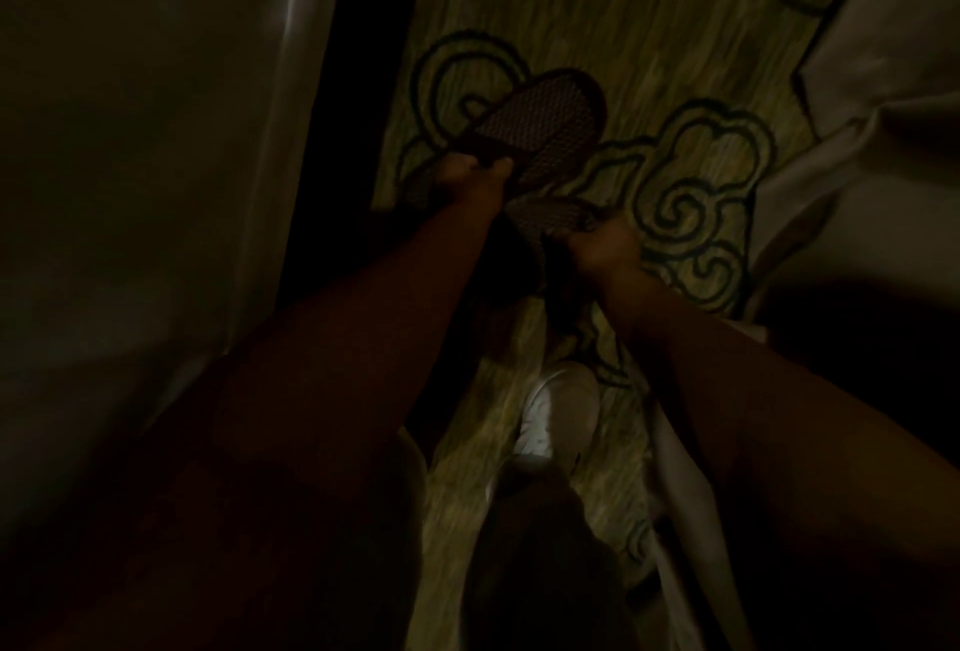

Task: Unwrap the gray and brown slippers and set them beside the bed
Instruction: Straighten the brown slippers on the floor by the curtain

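The room is very dim. My left hand (470,177) grips one dark slipper (545,125) by its heel end, its dotted sole turned up towards me above the carpet. My right hand (602,247) holds a second slipper (553,216), of which only a patch of dotted sole shows past my fingers; the rest hangs in shadow below. The two slippers are close together, almost touching. I see no wrapping on them, though the darkness hides detail.
A bed with pale linen (130,156) runs along the left, its dark side (353,94) dropping to the floor. A patterned carpet (691,203) with cloud scrolls lies below. Pale bedding (883,94) sits at the right. My white shoe (561,406) stands on the carpet.
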Demonstrator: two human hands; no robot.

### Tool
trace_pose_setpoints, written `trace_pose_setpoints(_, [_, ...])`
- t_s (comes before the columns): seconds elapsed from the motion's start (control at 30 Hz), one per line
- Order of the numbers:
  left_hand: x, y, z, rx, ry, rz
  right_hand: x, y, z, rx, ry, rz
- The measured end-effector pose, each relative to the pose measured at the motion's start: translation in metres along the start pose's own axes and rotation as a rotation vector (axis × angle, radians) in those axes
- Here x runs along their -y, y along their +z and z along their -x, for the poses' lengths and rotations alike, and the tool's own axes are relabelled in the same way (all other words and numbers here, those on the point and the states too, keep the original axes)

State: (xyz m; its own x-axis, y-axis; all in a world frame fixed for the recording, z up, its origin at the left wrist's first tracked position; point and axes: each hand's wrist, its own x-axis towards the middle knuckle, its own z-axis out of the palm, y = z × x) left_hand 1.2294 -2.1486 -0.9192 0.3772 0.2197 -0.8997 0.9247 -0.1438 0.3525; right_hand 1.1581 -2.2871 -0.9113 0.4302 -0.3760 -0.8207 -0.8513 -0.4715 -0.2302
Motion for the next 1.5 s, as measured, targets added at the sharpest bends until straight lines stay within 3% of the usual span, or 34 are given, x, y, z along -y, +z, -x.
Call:
trace_pose_setpoints(0.13, [-0.010,0.000,0.003,0.143,-0.033,-0.340,-0.005,0.003,0.000,0.014,-0.001,0.061])
trace_pose_setpoints(0.33, [0.004,-0.005,-0.002,0.101,0.043,-0.321,-0.017,0.007,-0.012,-0.059,0.057,0.008])
trace_pose_setpoints(0.53, [-0.006,-0.005,-0.003,0.143,0.137,-0.528,-0.025,0.007,-0.009,-0.038,0.187,-0.429])
trace_pose_setpoints(0.67, [-0.036,0.000,-0.009,0.153,0.320,-0.915,-0.014,0.005,-0.006,0.050,0.317,-0.711])
trace_pose_setpoints(0.8, [-0.052,-0.002,-0.012,0.173,0.408,-1.165,-0.004,0.016,-0.005,0.058,0.313,-0.702])
trace_pose_setpoints(0.87, [-0.046,-0.006,-0.005,0.105,0.445,-1.223,-0.003,0.018,-0.007,0.024,0.274,-0.564])
trace_pose_setpoints(0.97, [-0.021,-0.011,0.006,-0.099,0.514,-1.022,-0.001,0.006,-0.009,-0.185,0.153,-0.191])
trace_pose_setpoints(1.07, [0.007,-0.013,0.013,0.045,0.413,-0.561,0.004,-0.013,-0.018,-0.369,-0.040,-0.124])
trace_pose_setpoints(1.13, [0.017,-0.013,0.015,0.130,0.370,-0.381,0.010,-0.024,-0.029,-0.321,-0.133,-0.058])
trace_pose_setpoints(1.23, [0.019,-0.008,0.016,0.207,0.397,-0.362,0.016,-0.026,-0.037,-0.230,-0.204,0.076])
trace_pose_setpoints(1.33, [0.016,-0.003,0.020,0.254,0.463,-0.430,0.014,-0.020,-0.032,-0.279,-0.205,0.206])
trace_pose_setpoints(1.5, [0.018,-0.010,0.026,0.225,0.591,-0.475,0.014,-0.020,-0.033,-0.343,-0.229,-0.056])
